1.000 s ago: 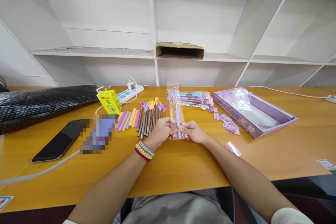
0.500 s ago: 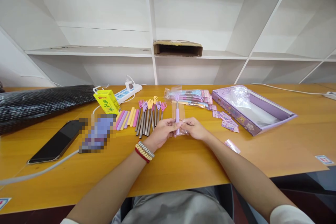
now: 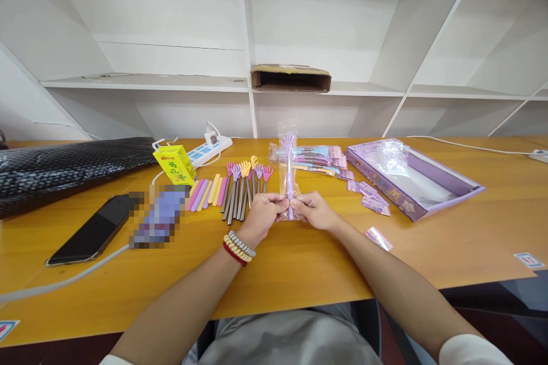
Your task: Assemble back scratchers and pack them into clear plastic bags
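Note:
Between my hands stands a purple back scratcher [image 3: 289, 179] inside a clear plastic bag [image 3: 286, 125], its claw end pointing away from me. My left hand [image 3: 264, 215] pinches the bag and the handle's lower part from the left. From the right, my right hand [image 3: 317, 211] grips the same handle, thumbs almost touching. Left of the bag lie several loose scratcher heads on metal rods [image 3: 238, 197], in pink, purple and yellow. Beside them is a row of coloured handle tubes [image 3: 207, 194]. Several bagged back scratchers [image 3: 319, 155] are piled just behind and to the right.
At the right sits an open purple box [image 3: 409, 205] with clear plastic in it, small printed cards [image 3: 373, 203] near its left side. A yellow drink carton [image 3: 174, 164], power strip [image 3: 209, 151] and black phone [image 3: 94, 229] are at left. A cardboard box [image 3: 291, 78] rests on the shelf.
The back scratcher now reaches farther up the bag, its claw end showing more clearly near the top. My hands have shifted slightly and both thumbs press on the handle.

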Demonstrator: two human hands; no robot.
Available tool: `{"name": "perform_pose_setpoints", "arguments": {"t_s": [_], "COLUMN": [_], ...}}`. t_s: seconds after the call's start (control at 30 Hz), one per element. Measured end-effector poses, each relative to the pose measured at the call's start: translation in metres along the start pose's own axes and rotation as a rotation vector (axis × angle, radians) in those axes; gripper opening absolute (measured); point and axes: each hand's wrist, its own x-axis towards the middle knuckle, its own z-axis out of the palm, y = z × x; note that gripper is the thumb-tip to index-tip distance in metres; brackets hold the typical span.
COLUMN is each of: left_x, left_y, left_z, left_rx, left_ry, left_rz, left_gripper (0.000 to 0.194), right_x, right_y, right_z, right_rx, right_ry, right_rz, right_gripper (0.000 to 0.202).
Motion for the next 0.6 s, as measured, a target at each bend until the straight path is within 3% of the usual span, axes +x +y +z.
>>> {"name": "perform_pose_setpoints", "arguments": {"t_s": [0.17, 0.4, 0.6], "left_x": [-0.0015, -0.0011, 0.0031], "left_y": [0.0014, 0.0027, -0.0012], "left_z": [0.0020, 0.0012, -0.0042], "left_rx": [0.006, 0.000, 0.025], "left_ry": [0.033, -0.016, -0.050], "left_rz": [0.003, -0.018, -0.030], "left_gripper": [0.025, 0.024, 0.024], "right_x": [0.0001, 0.0013, 0.0021], "right_y": [0.0009, 0.0060, 0.0094], "right_z": [0.0000, -0.0001, -0.0010], "right_rx": [-0.008, 0.018, -0.117], "right_ry": [0.001, 0.000, 0.001], "right_rz": [-0.022, -0.004, 0.003], "right_gripper": [0.046, 0.049, 0.050]}}
